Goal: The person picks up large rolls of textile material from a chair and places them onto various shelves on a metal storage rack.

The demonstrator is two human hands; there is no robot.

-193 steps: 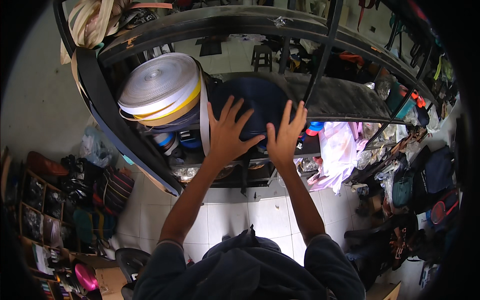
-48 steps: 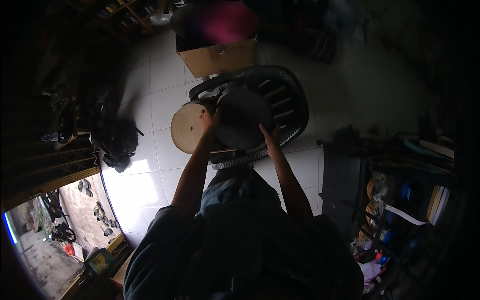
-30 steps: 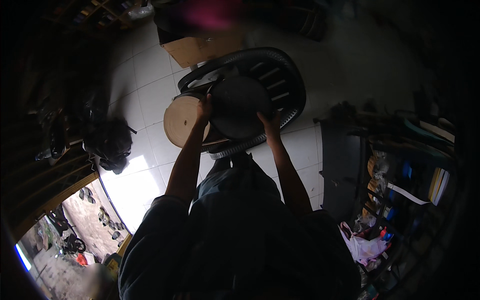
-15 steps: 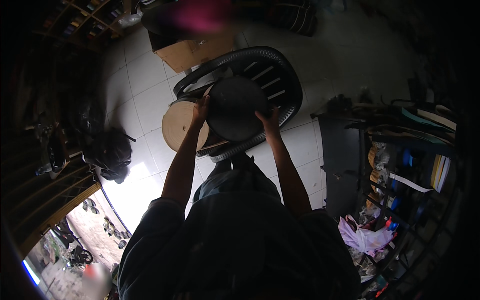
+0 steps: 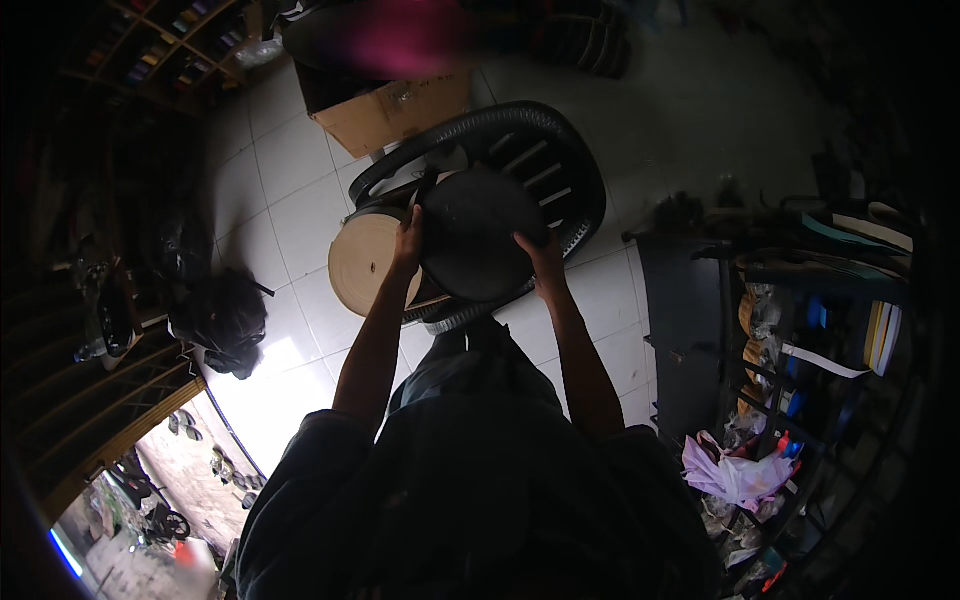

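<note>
Both my hands hold a large black roll with a flat round face, above the seat of a black plastic armchair. My left hand grips its left edge, and a dark strip stands up just beyond those fingers. On the opposite edge my right hand has its thumb over the face; its other fingers are mostly hidden. Close to my left hand is a tan wound roll with a small centre hole, at the chair's left side. Whether the black roll touches the seat is hard to tell.
A cardboard box stands just beyond the chair. Black plastic bags lie to the left on the tiled floor. At right are a dark cabinet and a crowded rack with a lilac bag. Pigeonhole shelves fill the far left.
The black roll and both hands have come slightly nearer to me. A dark strip now shows beyond my left hand. The whole view has shifted a little.
</note>
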